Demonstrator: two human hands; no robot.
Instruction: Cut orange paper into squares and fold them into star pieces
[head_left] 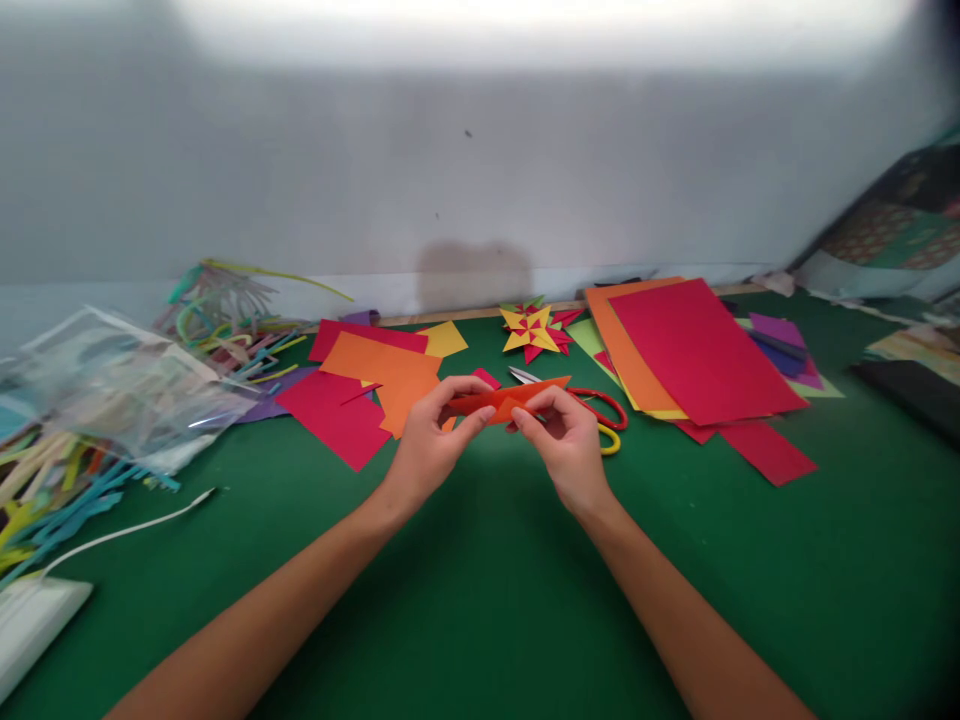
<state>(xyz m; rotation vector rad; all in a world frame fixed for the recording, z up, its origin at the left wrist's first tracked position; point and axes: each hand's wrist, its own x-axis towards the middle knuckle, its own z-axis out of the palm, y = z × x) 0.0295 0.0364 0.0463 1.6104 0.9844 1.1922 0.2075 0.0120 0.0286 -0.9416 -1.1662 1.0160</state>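
Both forearms are brought in from the lower edge, the left forearm (285, 610) slanting up to the right and the right forearm (675, 610) slanting up to the left. The left hand (431, 435) is bent inward at the wrist, and its end of the folded orange paper (504, 399) is pinched between thumb and fingers. The other end is gripped likewise by the right hand (574, 445), with the thumbs turned toward each other on the near side. The paper is held up between the hands, above the middle of the green table (480, 620).

The table is backed by a pale wall (480, 150). To the right, a stack of coloured sheets (705, 350) is topped by a red one; to the left, a clear plastic bag (127, 390) is seen near bunched coloured strips (75, 500). Nearer the left hand, a loose orange sheet (382, 362) is spread over a red sheet (330, 412). Just beyond the hands, scissors (621, 408) are partly hidden by the right hand and the paper. Farther back, a red and yellow paper star (534, 330) is set near the wall, and a small red piece (487, 378) is glimpsed behind the held paper
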